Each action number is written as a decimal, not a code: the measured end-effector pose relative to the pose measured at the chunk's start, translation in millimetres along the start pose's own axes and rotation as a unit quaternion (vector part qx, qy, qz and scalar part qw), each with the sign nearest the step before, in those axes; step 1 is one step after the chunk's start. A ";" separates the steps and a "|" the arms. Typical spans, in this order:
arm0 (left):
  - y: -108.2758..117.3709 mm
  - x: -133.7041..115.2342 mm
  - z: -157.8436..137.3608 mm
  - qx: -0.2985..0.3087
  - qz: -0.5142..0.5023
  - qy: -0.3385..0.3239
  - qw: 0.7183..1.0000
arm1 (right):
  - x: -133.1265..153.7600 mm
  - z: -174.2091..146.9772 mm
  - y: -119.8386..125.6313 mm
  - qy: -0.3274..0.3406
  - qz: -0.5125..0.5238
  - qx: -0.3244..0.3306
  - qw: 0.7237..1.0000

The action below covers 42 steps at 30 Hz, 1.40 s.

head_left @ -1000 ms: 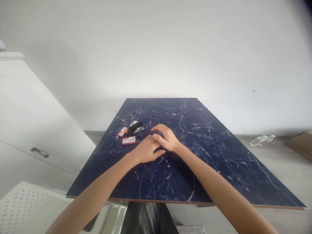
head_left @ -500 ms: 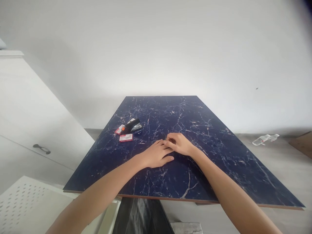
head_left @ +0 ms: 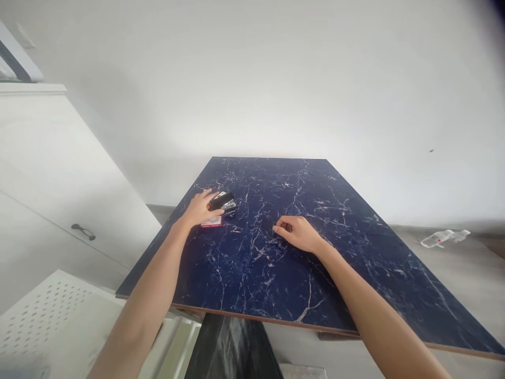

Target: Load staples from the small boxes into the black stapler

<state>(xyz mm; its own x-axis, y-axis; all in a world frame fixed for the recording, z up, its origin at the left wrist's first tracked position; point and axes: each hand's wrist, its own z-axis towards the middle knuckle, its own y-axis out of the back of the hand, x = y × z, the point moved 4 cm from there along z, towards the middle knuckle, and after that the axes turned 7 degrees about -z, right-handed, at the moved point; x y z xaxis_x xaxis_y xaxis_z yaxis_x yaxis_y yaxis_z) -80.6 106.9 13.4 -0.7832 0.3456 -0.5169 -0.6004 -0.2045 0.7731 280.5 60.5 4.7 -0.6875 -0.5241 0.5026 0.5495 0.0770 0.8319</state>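
Note:
At the left of the table, my left hand (head_left: 199,208) is over a black stapler (head_left: 223,200), fingers spread and thumb along its near side. Whether the hand touches the stapler, I cannot tell. A small red-and-white box (head_left: 212,222) lies just in front of the stapler, partly under the thumb. My right hand (head_left: 296,232) rests near the middle of the table, fingers curled in with thumb and fingertips together. What they pinch, if anything, is too small to make out.
The dark blue marbled table (head_left: 252,284) reaches toward a pale wall (head_left: 268,79). A white cabinet (head_left: 59,173) with a dark handle stands at the left. On the floor to the right lies a clear plastic bottle (head_left: 437,238). A white perforated panel (head_left: 51,310) is at lower left.
My left hand has left my right hand and moved left and away from me, over to the stapler. The right hand stays pinched in about the same spot. The view has shifted slightly.

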 end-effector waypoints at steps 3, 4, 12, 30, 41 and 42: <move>-10.7 2.9 0.6 0.024 -0.050 0.009 0.998 | -1.9 0.0 0.0 -0.004 -0.007 -0.003 1.000; -12.9 0.9 1.4 0.017 -0.066 0.011 0.998 | -2.8 0.1 0.3 -0.007 -0.009 -0.003 1.000; -30.5 -37.0 -2.2 -0.002 -0.237 -0.009 0.972 | -5.4 1.8 -2.7 -0.006 -0.012 -0.002 1.000; -24.9 -86.0 -24.9 0.353 -0.053 -0.035 0.933 | 4.9 -0.2 0.4 0.040 -0.063 0.016 0.997; -33.0 -97.0 -31.2 0.352 0.000 -0.022 0.936 | 5.9 0.7 -3.9 0.015 -0.084 0.035 0.996; -35.4 -97.3 -30.5 0.343 0.006 -0.018 0.939 | 5.4 1.0 -5.7 0.010 -0.083 0.035 0.996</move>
<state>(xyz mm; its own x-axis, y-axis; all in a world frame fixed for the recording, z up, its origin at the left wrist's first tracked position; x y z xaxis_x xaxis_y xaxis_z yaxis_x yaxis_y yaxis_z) 11.9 52.6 25.1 -0.7760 0.3809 -0.5027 -0.3354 0.4257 0.8404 273.2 58.1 2.8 -0.7565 -0.5508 0.3526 0.3938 0.0467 0.9180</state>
